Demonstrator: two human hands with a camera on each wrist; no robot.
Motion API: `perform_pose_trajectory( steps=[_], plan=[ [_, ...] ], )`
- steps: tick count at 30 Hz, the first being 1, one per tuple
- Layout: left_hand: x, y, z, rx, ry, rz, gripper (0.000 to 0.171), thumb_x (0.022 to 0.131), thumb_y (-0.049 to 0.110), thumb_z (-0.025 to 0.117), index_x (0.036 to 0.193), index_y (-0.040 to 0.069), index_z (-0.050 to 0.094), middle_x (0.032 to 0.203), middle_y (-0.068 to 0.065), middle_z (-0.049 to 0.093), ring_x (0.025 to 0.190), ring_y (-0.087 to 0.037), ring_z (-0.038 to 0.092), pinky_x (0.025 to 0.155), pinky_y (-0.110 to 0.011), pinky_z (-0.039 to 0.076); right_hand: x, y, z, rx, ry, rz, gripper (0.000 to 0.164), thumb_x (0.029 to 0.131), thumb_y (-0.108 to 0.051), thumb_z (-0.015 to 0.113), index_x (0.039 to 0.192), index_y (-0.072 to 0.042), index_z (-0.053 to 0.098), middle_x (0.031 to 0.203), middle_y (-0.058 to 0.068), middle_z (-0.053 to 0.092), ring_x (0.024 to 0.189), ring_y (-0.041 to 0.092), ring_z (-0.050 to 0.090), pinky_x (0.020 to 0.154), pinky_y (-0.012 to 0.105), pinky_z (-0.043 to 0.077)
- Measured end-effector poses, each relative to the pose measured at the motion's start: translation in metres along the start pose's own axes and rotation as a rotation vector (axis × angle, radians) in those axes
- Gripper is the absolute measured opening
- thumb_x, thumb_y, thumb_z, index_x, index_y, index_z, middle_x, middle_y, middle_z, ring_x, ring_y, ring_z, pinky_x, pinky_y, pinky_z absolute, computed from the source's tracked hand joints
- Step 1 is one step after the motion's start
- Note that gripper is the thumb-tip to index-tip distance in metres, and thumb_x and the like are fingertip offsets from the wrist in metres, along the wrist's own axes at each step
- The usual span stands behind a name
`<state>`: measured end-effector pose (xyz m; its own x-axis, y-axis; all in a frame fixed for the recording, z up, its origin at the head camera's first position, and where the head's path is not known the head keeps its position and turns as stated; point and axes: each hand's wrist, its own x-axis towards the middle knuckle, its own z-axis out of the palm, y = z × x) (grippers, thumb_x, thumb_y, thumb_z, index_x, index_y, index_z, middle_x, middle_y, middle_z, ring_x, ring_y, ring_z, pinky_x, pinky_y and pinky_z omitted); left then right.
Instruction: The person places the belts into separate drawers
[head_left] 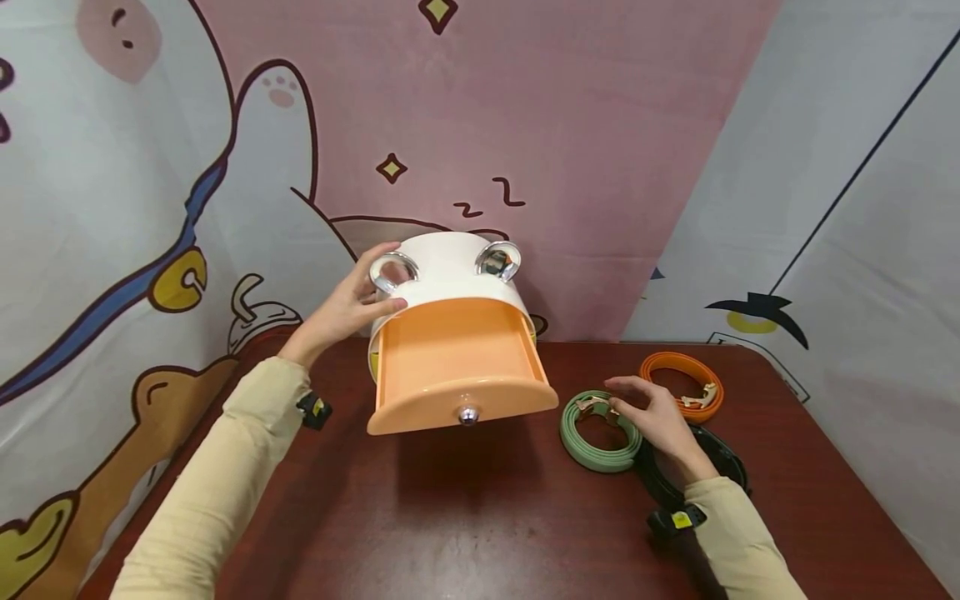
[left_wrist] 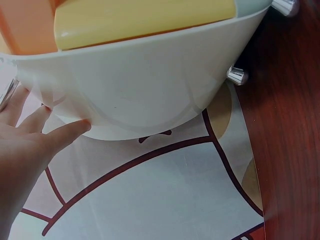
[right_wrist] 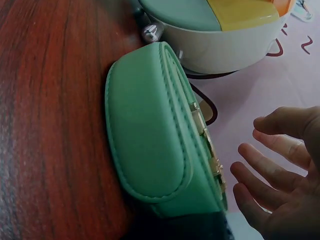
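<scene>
A white drawer box with two silver ring-like ears stands at the back of the table. Its orange drawer is pulled out and shows a bare inside; a silver knob sits on its front. My left hand rests on the box's upper left side, fingers by the left ear and thumb near the front rim. Straight fingers touch the white wall in the left wrist view. To the right, my right hand hovers over a coiled green belt with a gold buckle. Its fingers are apart and slightly bent, holding nothing.
An orange coiled belt lies behind my right hand. Beneath that hand sits a black coiled belt, partly covered. Yellow and pale green drawer fronts show below the orange one. A printed cloth hangs behind the table.
</scene>
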<state>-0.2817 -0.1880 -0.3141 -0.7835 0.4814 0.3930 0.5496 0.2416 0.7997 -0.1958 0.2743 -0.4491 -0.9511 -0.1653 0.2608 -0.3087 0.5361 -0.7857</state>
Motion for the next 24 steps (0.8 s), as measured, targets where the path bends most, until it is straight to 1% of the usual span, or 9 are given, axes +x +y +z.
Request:
perform_pose_trajectory(
  steps=[4,9,11,14,16,17,21,24],
  plan=[
    [0.001,0.000,0.000,-0.005,0.000,-0.008,0.081,0.091,0.003,0.066,0.153,0.027,0.021,0.125,-0.020,0.047,0.107,-0.030,0.057,0.094,-0.055,0.038,-0.002,0.002,0.000,-0.016,0.008,0.021,0.029,0.095,-0.008,0.063,0.123,0.000,0.062,0.119,0.020,0.062,0.100,0.029,0.060,0.078,0.025,0.047],
    [0.001,-0.001,0.000,-0.004,0.003,-0.004,0.080,0.091,0.002,0.066,0.153,0.025,0.020,0.124,-0.019,0.048,0.106,-0.027,0.057,0.091,-0.050,0.042,-0.003,0.006,0.001,0.014,-0.005,0.053,0.034,0.095,-0.007,0.063,0.127,0.002,0.058,0.123,0.022,0.059,0.103,0.033,0.059,0.078,0.026,0.048],
    [0.001,0.000,0.001,0.000,0.005,-0.004,0.080,0.091,0.002,0.066,0.153,0.024,0.020,0.124,-0.019,0.049,0.105,-0.025,0.058,0.089,-0.045,0.044,-0.003,0.008,0.001,0.021,-0.016,0.065,0.036,0.095,-0.005,0.062,0.129,0.003,0.056,0.125,0.023,0.058,0.106,0.035,0.058,0.081,0.030,0.048],
    [0.001,0.000,0.001,0.004,0.004,-0.005,0.080,0.091,0.002,0.066,0.153,0.023,0.020,0.123,-0.019,0.049,0.102,-0.024,0.059,0.086,-0.041,0.046,-0.003,0.010,0.001,0.015,-0.027,0.082,0.039,0.094,-0.004,0.063,0.131,0.004,0.054,0.128,0.025,0.055,0.114,0.038,0.054,0.089,0.043,0.046],
    [0.001,0.001,0.000,0.009,0.003,-0.006,0.080,0.091,0.002,0.066,0.153,0.023,0.020,0.123,-0.019,0.049,0.101,-0.024,0.059,0.086,-0.040,0.046,-0.002,0.011,0.001,0.008,-0.035,0.094,0.042,0.093,-0.003,0.063,0.133,0.005,0.052,0.130,0.026,0.053,0.118,0.040,0.051,0.092,0.052,0.042],
    [0.001,0.001,0.000,0.010,0.003,-0.006,0.080,0.091,0.002,0.066,0.153,0.023,0.020,0.123,-0.019,0.049,0.101,-0.024,0.059,0.086,-0.040,0.046,-0.001,0.011,0.000,0.001,-0.039,0.098,0.043,0.093,-0.003,0.063,0.134,0.005,0.051,0.131,0.027,0.052,0.118,0.042,0.050,0.092,0.055,0.042],
    [0.001,0.001,-0.001,0.017,0.003,-0.006,0.080,0.091,0.003,0.066,0.153,0.024,0.020,0.123,-0.019,0.049,0.100,-0.026,0.059,0.086,-0.041,0.045,0.002,0.013,-0.001,-0.033,-0.071,0.106,0.046,0.093,-0.005,0.064,0.136,0.005,0.050,0.132,0.028,0.051,0.119,0.043,0.049,0.091,0.058,0.040],
    [0.001,0.001,0.000,0.016,0.003,-0.009,0.080,0.091,0.003,0.066,0.153,0.024,0.020,0.123,-0.020,0.048,0.101,-0.028,0.058,0.086,-0.041,0.045,0.006,0.014,-0.001,-0.038,-0.115,0.112,0.047,0.094,-0.008,0.064,0.136,0.005,0.049,0.131,0.027,0.052,0.114,0.040,0.053,0.090,0.055,0.042]
  ],
)
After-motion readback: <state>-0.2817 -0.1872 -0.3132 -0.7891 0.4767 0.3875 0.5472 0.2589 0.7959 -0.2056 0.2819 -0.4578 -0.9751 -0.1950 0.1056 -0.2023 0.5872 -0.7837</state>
